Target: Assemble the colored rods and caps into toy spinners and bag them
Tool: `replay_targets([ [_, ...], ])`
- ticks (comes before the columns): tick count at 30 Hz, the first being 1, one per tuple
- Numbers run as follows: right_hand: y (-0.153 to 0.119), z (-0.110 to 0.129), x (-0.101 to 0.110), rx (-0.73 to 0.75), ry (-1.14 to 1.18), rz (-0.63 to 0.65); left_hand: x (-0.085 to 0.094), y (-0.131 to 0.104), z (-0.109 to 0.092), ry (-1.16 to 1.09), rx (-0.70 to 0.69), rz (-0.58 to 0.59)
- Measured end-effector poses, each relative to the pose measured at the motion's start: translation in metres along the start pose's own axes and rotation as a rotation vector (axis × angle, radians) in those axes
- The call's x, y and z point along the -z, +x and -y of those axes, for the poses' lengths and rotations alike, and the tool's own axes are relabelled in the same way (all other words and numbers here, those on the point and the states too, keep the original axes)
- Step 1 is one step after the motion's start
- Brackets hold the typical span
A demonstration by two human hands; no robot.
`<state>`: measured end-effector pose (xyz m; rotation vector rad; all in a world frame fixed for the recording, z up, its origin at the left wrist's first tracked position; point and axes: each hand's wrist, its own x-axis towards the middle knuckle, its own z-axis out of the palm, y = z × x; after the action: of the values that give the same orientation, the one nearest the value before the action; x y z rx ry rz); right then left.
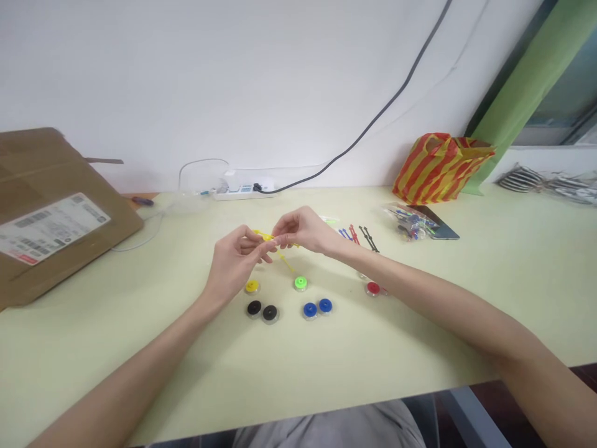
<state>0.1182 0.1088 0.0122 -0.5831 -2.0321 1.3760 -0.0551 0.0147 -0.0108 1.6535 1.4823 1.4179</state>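
My left hand [237, 258] and my right hand [302, 230] meet above the table, fingertips pinched around a thin yellow plastic piece [264, 236]. Below the fingers a slender yellow stick [288, 264] slants down toward a green disc [301, 283]; whether it joins the held piece I cannot tell. Under my left hand sits a yellow disc [252, 286]. Nearer me lie two black discs [254, 308] and two blue discs [325, 305], all with clear rims. A red disc [373, 288] is beside my right forearm, which partly hides things there.
Blue, red and black plastic sticks [368, 238] lie beyond my right forearm. A clear bag of small parts [410, 222] rests against a dark tablet [441, 224], near a striped bag [443, 168]. A cardboard box [60, 218] stands left; a power strip [242, 188] lies by the wall.
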Motion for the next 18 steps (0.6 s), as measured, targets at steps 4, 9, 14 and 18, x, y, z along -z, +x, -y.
replay_targets([
  [4, -0.002, 0.0, -0.005, 0.007, 0.092, -0.084, -0.002, -0.002, 0.001, -0.083, 0.031, 0.006],
  [9, -0.008, 0.003, -0.014, -0.013, 0.15, -0.13, -0.007, -0.006, 0.004, -0.145, 0.005, 0.039],
  [14, -0.009, 0.003, -0.018, -0.006, 0.155, -0.161, -0.005, -0.006, 0.002, -0.122, -0.04, -0.005],
  [18, -0.007, -0.002, -0.013, -0.037, 0.177, -0.133, -0.004, -0.008, 0.003, -0.092, -0.037, 0.005],
])
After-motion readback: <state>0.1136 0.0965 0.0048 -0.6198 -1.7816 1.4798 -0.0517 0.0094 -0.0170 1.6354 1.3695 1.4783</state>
